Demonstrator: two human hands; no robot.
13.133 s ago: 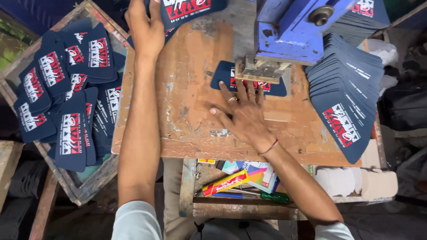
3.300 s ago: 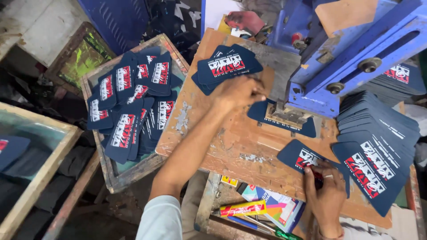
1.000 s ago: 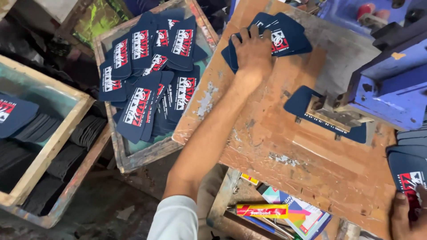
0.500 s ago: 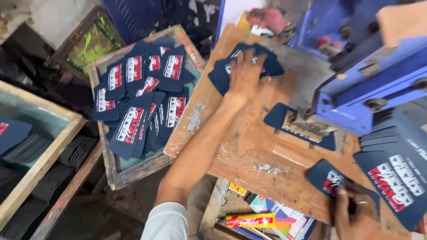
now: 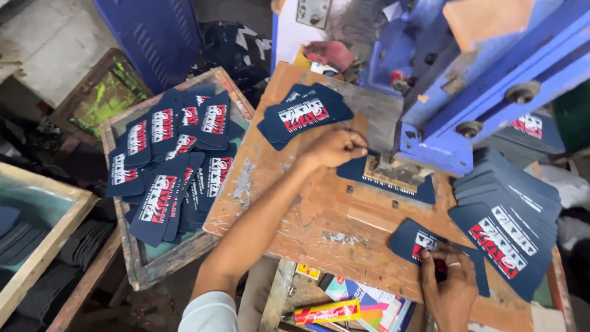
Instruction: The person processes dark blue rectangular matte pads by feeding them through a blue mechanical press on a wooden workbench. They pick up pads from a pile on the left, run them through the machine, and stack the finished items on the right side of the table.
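My left hand [image 5: 335,147] is curled at the left corner of a dark blue fabric piece [image 5: 357,173] that lies under the metal die [image 5: 393,172] of the blue press [image 5: 473,74], pinching its edge. Just behind the hand lies a small pile of printed blue pieces [image 5: 307,114] with red and white print. My right hand [image 5: 452,289] rests at the table's near right, fingers pressed on a single printed blue piece [image 5: 418,238], which sits beside a fanned stack of the same pieces [image 5: 510,221].
The worn wooden table [image 5: 319,227] carries the press. To its left a wooden tray [image 5: 132,270] holds several printed pieces [image 5: 166,166]. A wooden frame [image 5: 43,252] with dark pieces stands far left. A yellow tube [image 5: 329,312] and papers lie on a shelf below.
My left hand has left the pile at the table's back and come to the piece under the press. My right hand has drawn one printed piece off the right stack.
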